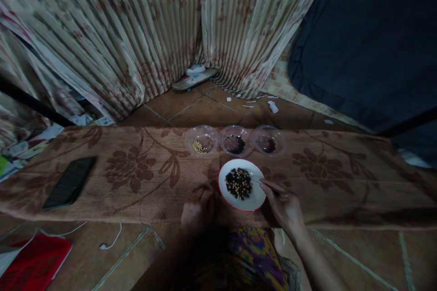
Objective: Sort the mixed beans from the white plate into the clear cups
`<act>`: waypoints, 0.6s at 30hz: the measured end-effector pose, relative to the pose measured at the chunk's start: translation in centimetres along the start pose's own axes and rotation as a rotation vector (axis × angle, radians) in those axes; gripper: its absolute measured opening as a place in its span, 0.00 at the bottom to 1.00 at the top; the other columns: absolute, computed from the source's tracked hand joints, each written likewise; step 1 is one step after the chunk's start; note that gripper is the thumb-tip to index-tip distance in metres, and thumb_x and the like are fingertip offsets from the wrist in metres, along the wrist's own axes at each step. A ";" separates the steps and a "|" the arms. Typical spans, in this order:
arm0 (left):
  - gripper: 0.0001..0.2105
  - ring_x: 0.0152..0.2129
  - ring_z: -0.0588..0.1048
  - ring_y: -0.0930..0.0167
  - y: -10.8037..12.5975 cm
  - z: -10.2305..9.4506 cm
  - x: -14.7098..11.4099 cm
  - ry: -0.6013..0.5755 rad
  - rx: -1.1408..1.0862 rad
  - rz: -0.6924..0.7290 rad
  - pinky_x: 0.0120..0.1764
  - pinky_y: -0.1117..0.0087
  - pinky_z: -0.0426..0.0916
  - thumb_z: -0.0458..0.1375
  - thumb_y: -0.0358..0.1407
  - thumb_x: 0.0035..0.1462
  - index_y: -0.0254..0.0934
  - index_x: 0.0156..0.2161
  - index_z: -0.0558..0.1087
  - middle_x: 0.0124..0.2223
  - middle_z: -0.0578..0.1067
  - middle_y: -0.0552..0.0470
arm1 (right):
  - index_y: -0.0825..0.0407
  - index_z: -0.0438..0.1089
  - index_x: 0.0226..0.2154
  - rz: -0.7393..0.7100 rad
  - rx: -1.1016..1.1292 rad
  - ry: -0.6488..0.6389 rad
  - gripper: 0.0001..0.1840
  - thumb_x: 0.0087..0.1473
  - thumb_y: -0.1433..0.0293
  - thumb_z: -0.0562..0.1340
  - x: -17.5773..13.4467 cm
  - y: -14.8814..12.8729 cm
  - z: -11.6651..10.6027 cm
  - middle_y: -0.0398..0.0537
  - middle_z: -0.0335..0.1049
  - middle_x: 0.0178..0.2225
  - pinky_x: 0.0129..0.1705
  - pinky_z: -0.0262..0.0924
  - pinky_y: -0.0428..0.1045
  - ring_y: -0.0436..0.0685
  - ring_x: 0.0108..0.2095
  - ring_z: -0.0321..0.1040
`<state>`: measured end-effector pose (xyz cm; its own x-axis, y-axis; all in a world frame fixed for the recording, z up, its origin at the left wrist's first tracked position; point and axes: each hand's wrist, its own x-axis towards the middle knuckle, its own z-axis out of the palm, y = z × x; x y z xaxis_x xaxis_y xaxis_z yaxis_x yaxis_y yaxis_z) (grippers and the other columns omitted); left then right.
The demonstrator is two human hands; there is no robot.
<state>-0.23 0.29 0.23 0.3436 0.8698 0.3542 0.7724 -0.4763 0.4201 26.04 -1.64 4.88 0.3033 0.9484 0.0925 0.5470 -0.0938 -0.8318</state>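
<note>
A white plate [223, 193] with a red rim holds a mixed heap of dark and pale yellow beans [239, 183]. Over the plate's right side, my right hand [285, 207] grips thin metal tweezers [257, 178], their tips near the edge of the heap. My left hand [198, 207] rests curled on the cloth, left of the plate and apart from it; nothing shows in its fingers. Behind the plate stand three clear plastic bowls in a row: the left bowl [209, 132] has yellow beans, the middle bowl [235, 128] black ones, the right bowl [261, 129] dark red ones.
A brown flowered cloth [184, 175] covers the long narrow table. A dark phone [70, 183] lies at its left. On the tiled floor are a skateboard [194, 79], white scraps [272, 107], a white cable [116, 238] and a red bag [41, 261]. Striped curtains [153, 22] hang behind.
</note>
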 end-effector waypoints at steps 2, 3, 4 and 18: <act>0.06 0.33 0.72 0.70 0.0 0.1 0.0 -0.003 -0.005 -0.003 0.36 0.69 0.67 0.50 0.32 0.63 0.39 0.37 0.68 0.34 0.73 0.52 | 0.49 0.78 0.36 -0.037 -0.008 0.009 0.18 0.54 0.53 0.61 0.0 -0.1 -0.1 0.52 0.77 0.41 0.43 0.67 0.55 0.62 0.43 0.74; 0.06 0.33 0.72 0.70 0.0 0.1 0.0 -0.002 -0.005 -0.006 0.36 0.69 0.67 0.50 0.32 0.63 0.39 0.37 0.68 0.34 0.73 0.52 | 0.49 0.78 0.36 -0.055 -0.011 0.016 0.18 0.55 0.53 0.61 0.0 -0.2 -0.2 0.52 0.77 0.41 0.43 0.68 0.55 0.62 0.42 0.74; 0.06 0.33 0.72 0.70 -0.1 0.1 -0.1 0.000 -0.003 -0.009 0.36 0.70 0.67 0.50 0.32 0.63 0.39 0.36 0.68 0.33 0.73 0.52 | 0.49 0.78 0.35 -0.070 -0.015 0.020 0.18 0.55 0.54 0.61 0.0 -0.2 -0.2 0.52 0.77 0.40 0.43 0.68 0.54 0.61 0.41 0.73; 0.05 0.33 0.72 0.70 -0.1 0.1 -0.1 -0.008 0.007 -0.005 0.36 0.70 0.67 0.50 0.31 0.62 0.40 0.36 0.68 0.34 0.73 0.52 | 0.48 0.77 0.34 -0.120 -0.021 0.012 0.17 0.55 0.54 0.60 -0.2 -0.4 -0.8 0.51 0.77 0.37 0.37 0.69 0.51 0.59 0.38 0.74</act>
<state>-0.27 0.29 0.02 0.3440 0.8733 0.3451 0.7777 -0.4709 0.4164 26.40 -2.09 5.65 0.2444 0.9493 0.1976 0.5958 0.0138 -0.8030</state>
